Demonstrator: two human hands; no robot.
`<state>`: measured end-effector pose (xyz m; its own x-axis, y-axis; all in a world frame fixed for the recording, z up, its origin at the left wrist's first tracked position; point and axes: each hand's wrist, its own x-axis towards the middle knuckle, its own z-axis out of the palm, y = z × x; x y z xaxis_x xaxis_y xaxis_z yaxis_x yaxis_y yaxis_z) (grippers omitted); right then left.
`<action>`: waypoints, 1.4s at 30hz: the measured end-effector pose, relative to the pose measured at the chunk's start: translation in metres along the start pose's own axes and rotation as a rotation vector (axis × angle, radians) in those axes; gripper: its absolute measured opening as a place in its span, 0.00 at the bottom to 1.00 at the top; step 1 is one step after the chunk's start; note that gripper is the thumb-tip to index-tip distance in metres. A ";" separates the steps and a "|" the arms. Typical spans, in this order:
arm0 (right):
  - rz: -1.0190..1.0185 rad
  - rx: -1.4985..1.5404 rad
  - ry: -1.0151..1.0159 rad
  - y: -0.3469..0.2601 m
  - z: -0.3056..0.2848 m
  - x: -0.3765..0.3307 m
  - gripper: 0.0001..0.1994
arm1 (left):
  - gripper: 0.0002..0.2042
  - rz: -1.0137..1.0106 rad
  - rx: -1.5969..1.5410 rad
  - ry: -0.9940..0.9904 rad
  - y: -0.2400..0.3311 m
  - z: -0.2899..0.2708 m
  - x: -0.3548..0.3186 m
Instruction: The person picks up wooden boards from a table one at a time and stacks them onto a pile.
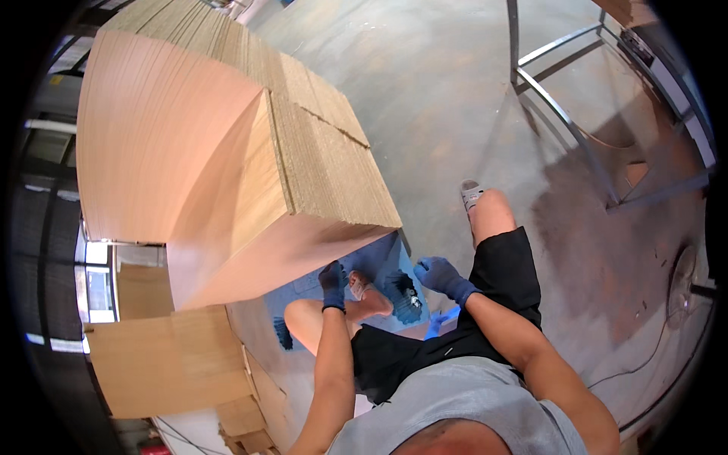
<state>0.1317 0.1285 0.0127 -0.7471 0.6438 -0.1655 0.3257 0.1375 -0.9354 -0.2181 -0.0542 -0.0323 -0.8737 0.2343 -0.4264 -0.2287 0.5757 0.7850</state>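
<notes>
Beneath a tall stack of flat tan corrugated cardboard sheets [227, 152], the blue-gloved left hand [331, 282] and right hand [442, 276] hover half-curled, gripping nothing; stack apparently untouched.

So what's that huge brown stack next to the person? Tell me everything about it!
The cardboard stack is a tall block of flat corrugated sheets standing on edge, tan, the edges looking ribbed. It rises at the person's left, above a blue pallet. The gloved left hand reaches in just under its lower edge; whether they touch is unclear.
</notes>
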 end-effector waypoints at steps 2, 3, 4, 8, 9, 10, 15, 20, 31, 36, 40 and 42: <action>-0.054 0.047 0.012 -0.009 -0.005 0.000 0.13 | 0.14 0.093 0.114 0.047 -0.006 -0.014 0.008; -0.084 0.081 0.040 -0.013 -0.006 0.001 0.12 | 0.14 0.290 0.257 0.083 -0.004 -0.019 0.004; -0.051 0.046 0.042 0.007 -0.012 -0.001 0.12 | 0.12 0.331 0.190 0.049 -0.003 0.009 -0.010; 0.033 -0.021 0.027 0.040 -0.026 -0.003 0.13 | 0.08 0.295 -0.407 0.229 0.080 0.047 -0.079; 0.006 0.004 0.042 0.032 -0.026 0.001 0.13 | 0.08 0.386 -0.499 0.340 0.110 0.029 -0.091; -0.025 -0.004 0.023 0.019 -0.027 0.007 0.13 | 0.08 0.480 -0.588 0.455 0.133 0.006 -0.094; -0.294 0.363 0.197 -0.127 -0.040 0.054 0.12 | 0.23 0.687 -0.383 0.811 0.189 -0.150 -0.042; -0.364 0.294 0.312 -0.213 -0.050 0.140 0.16 | 0.28 0.290 -0.290 0.849 0.238 -0.141 -0.030; -0.305 0.189 0.235 -0.252 0.006 0.186 0.18 | 0.18 0.498 -0.482 1.024 0.244 -0.121 -0.021; -0.344 0.227 0.211 -0.256 -0.013 0.182 0.16 | 0.18 0.588 -0.526 1.003 0.239 -0.106 -0.007; 0.056 1.088 -0.014 -0.246 -0.025 0.153 0.13 | 0.17 0.639 -0.316 1.066 0.204 -0.140 0.009; -0.108 1.337 -0.027 -0.211 -0.077 0.138 0.16 | 0.25 0.600 -0.282 1.056 0.206 -0.139 -0.009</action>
<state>0.0048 0.2463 0.2113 -0.7489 0.6597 -0.0636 -0.5361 -0.6593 -0.5272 -0.3166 -0.0469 0.1956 -0.7597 -0.4168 0.4991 0.3554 0.3766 0.8555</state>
